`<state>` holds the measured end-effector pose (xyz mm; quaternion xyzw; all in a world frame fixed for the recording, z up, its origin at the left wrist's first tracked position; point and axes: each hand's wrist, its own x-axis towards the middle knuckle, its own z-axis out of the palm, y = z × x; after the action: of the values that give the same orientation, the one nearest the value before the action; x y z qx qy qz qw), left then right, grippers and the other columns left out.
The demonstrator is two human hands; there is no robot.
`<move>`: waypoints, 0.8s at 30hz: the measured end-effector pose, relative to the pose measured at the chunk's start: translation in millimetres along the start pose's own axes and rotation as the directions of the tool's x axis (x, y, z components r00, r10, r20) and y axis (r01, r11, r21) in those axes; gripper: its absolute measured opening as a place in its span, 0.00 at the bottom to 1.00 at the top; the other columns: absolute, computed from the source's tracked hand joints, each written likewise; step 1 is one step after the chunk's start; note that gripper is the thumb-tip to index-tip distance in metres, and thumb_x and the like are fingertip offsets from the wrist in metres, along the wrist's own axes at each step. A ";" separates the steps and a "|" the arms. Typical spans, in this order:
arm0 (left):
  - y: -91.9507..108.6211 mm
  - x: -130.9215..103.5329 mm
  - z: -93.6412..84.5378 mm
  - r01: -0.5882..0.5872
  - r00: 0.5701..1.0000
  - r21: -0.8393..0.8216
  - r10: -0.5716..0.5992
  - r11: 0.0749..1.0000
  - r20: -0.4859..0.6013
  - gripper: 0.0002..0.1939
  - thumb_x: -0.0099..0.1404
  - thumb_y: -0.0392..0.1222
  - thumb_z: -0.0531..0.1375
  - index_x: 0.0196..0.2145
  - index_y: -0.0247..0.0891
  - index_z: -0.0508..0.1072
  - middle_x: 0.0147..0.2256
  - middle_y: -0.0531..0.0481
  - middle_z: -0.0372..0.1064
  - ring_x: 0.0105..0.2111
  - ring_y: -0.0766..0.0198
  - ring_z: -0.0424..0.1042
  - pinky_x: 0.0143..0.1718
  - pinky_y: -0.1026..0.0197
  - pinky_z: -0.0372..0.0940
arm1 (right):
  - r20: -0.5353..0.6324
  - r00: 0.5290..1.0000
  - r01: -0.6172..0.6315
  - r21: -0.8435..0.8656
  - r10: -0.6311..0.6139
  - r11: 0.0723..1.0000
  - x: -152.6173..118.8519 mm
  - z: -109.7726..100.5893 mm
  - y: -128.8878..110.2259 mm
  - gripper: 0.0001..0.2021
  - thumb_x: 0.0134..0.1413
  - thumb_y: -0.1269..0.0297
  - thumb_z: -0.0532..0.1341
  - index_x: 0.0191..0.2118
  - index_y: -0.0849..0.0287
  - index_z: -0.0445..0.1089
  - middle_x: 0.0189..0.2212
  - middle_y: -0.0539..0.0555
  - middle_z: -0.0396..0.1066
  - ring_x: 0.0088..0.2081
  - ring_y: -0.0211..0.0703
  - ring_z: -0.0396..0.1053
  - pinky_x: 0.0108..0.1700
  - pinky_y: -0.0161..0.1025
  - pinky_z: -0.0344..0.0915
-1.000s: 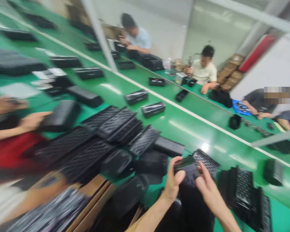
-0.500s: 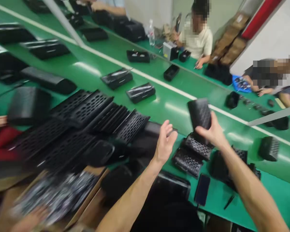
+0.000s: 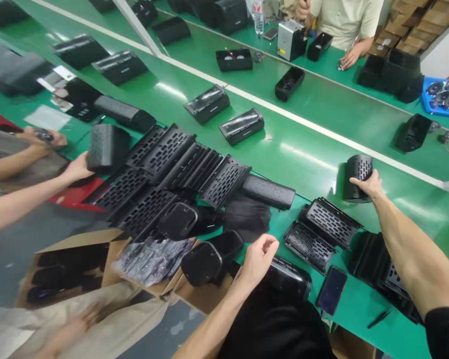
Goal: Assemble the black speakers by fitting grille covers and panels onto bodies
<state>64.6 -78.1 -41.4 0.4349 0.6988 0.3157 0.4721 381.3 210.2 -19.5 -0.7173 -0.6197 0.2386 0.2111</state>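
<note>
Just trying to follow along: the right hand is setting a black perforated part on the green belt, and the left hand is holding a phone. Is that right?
Not quite. The left hand holds nothing; it hovers loosely curled above the black parts, and the phone lies on the table. The right hand does rest on the perforated part on the belt, as the head view shows.

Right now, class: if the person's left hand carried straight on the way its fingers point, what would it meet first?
The left hand hangs curled, holding nothing, fingers aimed up and slightly left. First in that line is probably the dark bundle just beyond the fingertips, then the long black speaker housing; depth is hard to judge.
</note>
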 end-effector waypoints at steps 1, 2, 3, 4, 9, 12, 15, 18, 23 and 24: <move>-2.5 4.2 0.2 -0.008 1.000 0.021 0.008 1.000 -0.004 0.12 0.69 0.48 0.57 0.34 0.40 0.76 0.33 0.50 0.78 0.34 0.60 0.76 0.39 0.59 0.70 | -0.052 0.997 -0.049 0.006 0.049 0.999 -4.7 -6.0 -2.1 0.36 0.56 0.38 0.65 0.59 0.63 0.66 0.61 0.71 0.66 0.64 0.64 0.62 0.63 0.57 0.59; -6.5 6.0 -0.5 -0.015 1.000 0.044 0.015 0.999 -0.006 0.12 0.69 0.48 0.56 0.35 0.40 0.76 0.33 0.50 0.78 0.34 0.59 0.76 0.40 0.58 0.70 | -0.119 0.989 -0.089 0.023 0.091 0.996 -14.3 -13.0 -6.4 0.34 0.57 0.36 0.63 0.58 0.60 0.68 0.61 0.69 0.66 0.64 0.65 0.63 0.63 0.57 0.60; -11.9 5.5 -1.7 -0.020 1.000 0.066 0.021 0.998 -0.003 0.11 0.69 0.47 0.56 0.35 0.41 0.75 0.34 0.49 0.78 0.35 0.58 0.76 0.41 0.57 0.71 | -0.190 0.975 -0.104 0.054 0.112 0.993 -30.1 -20.0 -12.8 0.31 0.59 0.36 0.61 0.56 0.57 0.70 0.59 0.67 0.68 0.62 0.65 0.65 0.62 0.57 0.62; -18.4 2.8 -3.0 -0.024 1.000 0.086 0.024 0.996 0.002 0.11 0.68 0.47 0.56 0.34 0.41 0.75 0.34 0.49 0.78 0.37 0.57 0.76 0.43 0.55 0.71 | -0.235 0.966 -0.095 0.086 0.112 0.992 -52.3 -25.6 -21.2 0.28 0.62 0.37 0.58 0.54 0.54 0.71 0.57 0.65 0.70 0.58 0.63 0.68 0.61 0.57 0.64; -53.1 -20.5 0.7 -0.042 0.999 0.150 0.045 0.988 -0.017 0.09 0.68 0.44 0.56 0.42 0.42 0.75 0.44 0.44 0.76 0.49 0.51 0.74 0.54 0.48 0.69 | 0.069 0.998 -0.029 0.283 0.010 0.959 -207.9 11.3 -75.1 0.18 0.63 0.43 0.58 0.34 0.52 0.72 0.27 0.53 0.74 0.29 0.51 0.72 0.34 0.46 0.70; -65.9 -25.7 7.6 -0.071 0.997 0.163 0.077 0.984 -0.030 0.12 0.68 0.41 0.57 0.47 0.41 0.73 0.49 0.42 0.74 0.53 0.50 0.72 0.59 0.45 0.67 | 0.486 0.870 0.003 0.171 -0.088 0.985 -251.5 89.0 -102.6 0.16 0.63 0.50 0.60 0.29 0.53 0.72 0.23 0.49 0.75 0.28 0.45 0.74 0.32 0.38 0.68; -70.6 -24.5 9.6 -0.094 0.994 0.171 0.101 0.981 -0.032 0.11 0.67 0.39 0.57 0.47 0.41 0.72 0.48 0.42 0.73 0.52 0.50 0.72 0.58 0.44 0.67 | 0.549 0.835 0.025 0.017 -0.030 1.000 -236.7 165.2 -119.7 0.11 0.63 0.55 0.63 0.36 0.57 0.73 0.30 0.53 0.79 0.35 0.47 0.77 0.40 0.39 0.68; -72.4 -24.6 7.2 -0.103 0.993 0.167 0.110 0.981 -0.034 0.09 0.66 0.38 0.57 0.43 0.40 0.73 0.45 0.43 0.74 0.49 0.51 0.73 0.56 0.46 0.69 | 0.547 0.833 0.010 -0.159 0.079 0.987 -211.6 208.5 -120.7 0.14 0.62 0.55 0.66 0.41 0.63 0.74 0.38 0.63 0.80 0.42 0.53 0.78 0.44 0.44 0.68; -73.9 -45.6 -10.3 -0.104 0.993 0.119 0.109 0.987 -0.043 0.07 0.69 0.38 0.55 0.42 0.41 0.73 0.42 0.44 0.76 0.44 0.54 0.76 0.48 0.50 0.73 | 0.588 0.795 0.073 -0.337 0.149 0.939 -210.6 222.3 -106.3 0.14 0.68 0.54 0.64 0.45 0.61 0.75 0.43 0.56 0.78 0.45 0.47 0.77 0.50 0.50 0.73; -72.7 -54.0 -17.8 -0.140 0.988 0.111 0.146 0.984 -0.047 0.07 0.70 0.38 0.55 0.41 0.41 0.74 0.40 0.45 0.76 0.42 0.55 0.77 0.46 0.52 0.73 | 0.592 0.792 0.089 -0.355 0.150 0.930 -212.7 222.1 -104.7 0.13 0.69 0.54 0.63 0.46 0.61 0.75 0.44 0.55 0.77 0.45 0.46 0.76 0.51 0.50 0.73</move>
<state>35.0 -158.2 -76.2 0.4997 0.6946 0.3225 0.4047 139.5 16.2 -116.8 -0.6383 -0.6758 0.3407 -0.1408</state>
